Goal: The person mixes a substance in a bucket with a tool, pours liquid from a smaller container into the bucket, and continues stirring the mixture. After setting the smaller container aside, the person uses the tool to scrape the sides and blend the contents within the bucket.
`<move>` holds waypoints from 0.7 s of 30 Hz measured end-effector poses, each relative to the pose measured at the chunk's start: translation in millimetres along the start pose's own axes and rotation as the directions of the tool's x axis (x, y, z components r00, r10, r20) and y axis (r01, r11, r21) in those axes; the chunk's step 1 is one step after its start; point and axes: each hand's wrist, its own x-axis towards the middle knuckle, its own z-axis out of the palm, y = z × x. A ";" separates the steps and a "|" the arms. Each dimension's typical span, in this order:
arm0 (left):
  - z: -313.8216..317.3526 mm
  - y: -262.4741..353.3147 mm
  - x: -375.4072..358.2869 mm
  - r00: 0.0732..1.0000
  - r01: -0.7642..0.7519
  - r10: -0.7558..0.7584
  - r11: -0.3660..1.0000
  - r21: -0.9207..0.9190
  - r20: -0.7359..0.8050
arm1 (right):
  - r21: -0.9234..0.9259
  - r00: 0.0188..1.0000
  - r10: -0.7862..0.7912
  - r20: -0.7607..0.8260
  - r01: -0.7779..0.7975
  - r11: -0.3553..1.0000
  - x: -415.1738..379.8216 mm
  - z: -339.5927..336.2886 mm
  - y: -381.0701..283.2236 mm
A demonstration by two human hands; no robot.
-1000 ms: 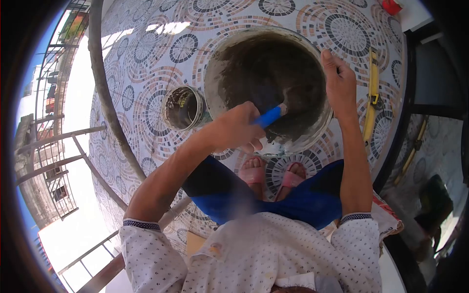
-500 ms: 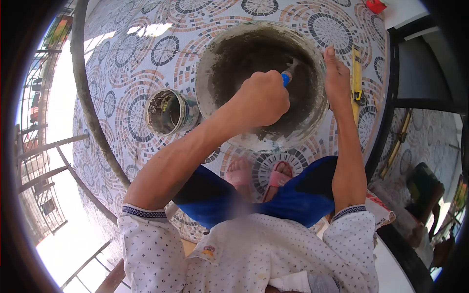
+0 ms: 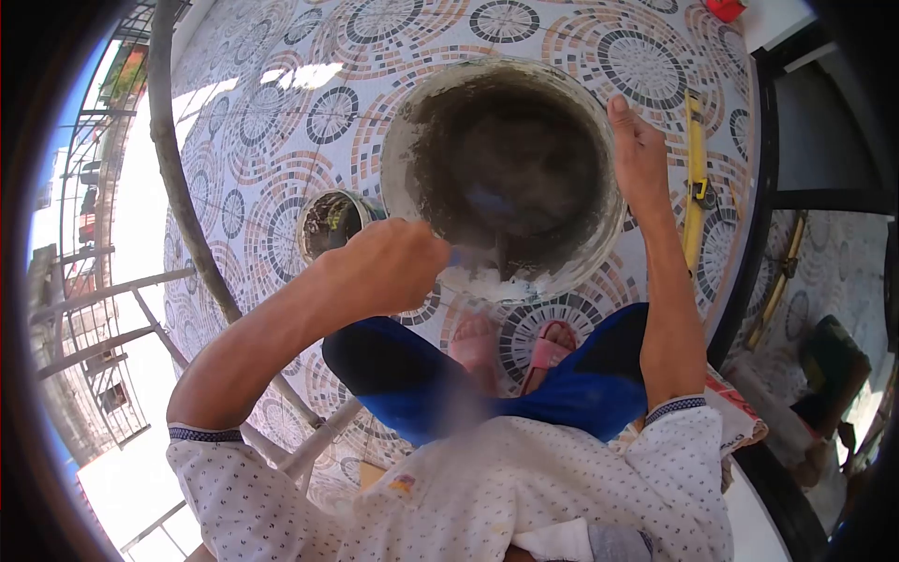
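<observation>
A large round bucket (image 3: pixel 405 178) with grey, wet-looking mix inside stands in front of my feet. Its rim is crusted with grey material. My right hand (image 3: pixel 398 265) is closed around the blue handle of a tool (image 3: pixel 458 257), over the bucket's lower left rim; the tool's far end is blurred against the inner wall. On the opposite side, my left hand (image 3: pixel 639 155) rests against the outside of the right rim, thumb pointing up and fingers mostly hidden behind the edge. A smaller, stained bucket (image 3: pixel 318 225) sits left of the large one, partly covered by my right hand.
A yellow level (image 3: pixel 695 187) lies on the patterned tile floor (image 3: pixel 375 122) to the right. A wooden pole (image 3: pixel 173 159) slants along the left. A red object (image 3: pixel 723 9) is at the top right, above a dark door frame (image 3: pixel 766 131).
My right hand has moved left and toward me with the blue-handled tool, from above the mix to the rim. My left hand stays at the right rim. The view has shifted slightly.
</observation>
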 end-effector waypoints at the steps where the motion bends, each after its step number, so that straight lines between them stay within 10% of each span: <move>1: 1.3 -2.6 0.0 1.000 -0.004 0.005 0.999 0.047 -0.016 | 0.003 1.000 0.007 0.015 -0.007 1.000 -1.4 0.5 0.7; 21: -12.2 11.0 42.7 0.995 -0.065 0.079 0.975 0.214 -0.059 | -0.006 0.997 -0.066 0.028 0.066 0.998 -0.5 7.0 -11.6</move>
